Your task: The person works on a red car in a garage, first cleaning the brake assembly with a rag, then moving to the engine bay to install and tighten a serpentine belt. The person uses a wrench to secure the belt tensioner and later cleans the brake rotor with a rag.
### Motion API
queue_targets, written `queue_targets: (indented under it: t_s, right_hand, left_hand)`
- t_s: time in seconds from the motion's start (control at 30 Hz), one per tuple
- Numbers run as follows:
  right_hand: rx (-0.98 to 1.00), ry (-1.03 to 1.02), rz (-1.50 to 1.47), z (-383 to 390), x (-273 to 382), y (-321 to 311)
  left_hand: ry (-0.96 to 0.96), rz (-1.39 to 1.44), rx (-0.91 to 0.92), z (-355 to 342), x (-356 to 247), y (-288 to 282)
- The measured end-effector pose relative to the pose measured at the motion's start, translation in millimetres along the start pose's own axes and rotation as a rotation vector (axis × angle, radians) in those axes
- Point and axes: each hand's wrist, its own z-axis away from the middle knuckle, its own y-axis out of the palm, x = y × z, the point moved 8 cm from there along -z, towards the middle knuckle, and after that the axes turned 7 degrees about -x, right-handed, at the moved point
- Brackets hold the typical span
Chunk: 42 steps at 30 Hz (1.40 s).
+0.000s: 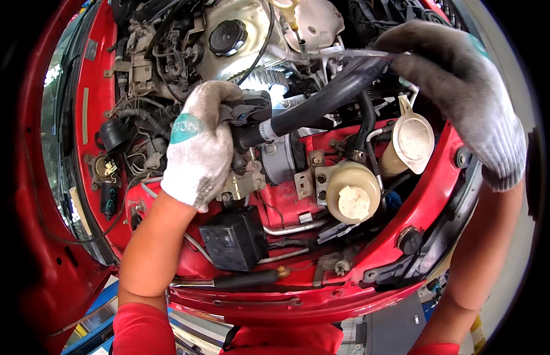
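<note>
Both my hands wear grey-white work gloves inside an engine bay. At the centre, my left hand point(203, 139) is closed round a dark grey thing with a strap point(248, 109), which looks like a headlamp. Bright light falls on the toothed gear point(269, 80) just beyond it. A thick black hose point(328, 97) runs from beside that hand up to the right. At the upper right, my right hand point(458, 89) is pinched on the end of a long shiny bar-like tool point(358, 54) lying above the hose. The tool's far end is hard to make out among the engine parts.
A black oil filler cap point(227, 38) sits on the engine cover. Nearer are a cream reservoir point(353, 192), a washer filler with a cream lid point(412, 139) and a black box point(233, 236). A black-handled tool point(245, 279) lies along the near red body edge point(257, 302).
</note>
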Motion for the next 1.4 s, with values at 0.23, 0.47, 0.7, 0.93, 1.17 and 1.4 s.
queue_targets:
  t_s: [0.23,0.47,0.7,0.93,1.17,1.4]
  right_hand:
    - [-0.394,0.064,-0.229,10,-50,-25]
    - [-0.396,0.138,-0.294,4,-66,-36]
    - [-0.431,0.315,-0.318,-1,-70,-31]
    - [-0.466,0.384,-0.209,0,-78,-31]
    - [-0.52,0.396,-0.179,4,-73,-33]
    - [-0.471,0.44,-0.216,2,-70,-27]
  left_hand:
    - [-0.161,0.22,0.006,6,-8,12]
    - [0.202,-0.086,0.069,-5,-24,3]
    - [0.025,0.074,0.13,-7,-9,8]
    - [-0.074,0.116,0.187,-9,-7,11]
    - [-0.078,0.004,0.27,-9,-2,15]
    - [-0.208,0.127,0.182,-6,0,15]
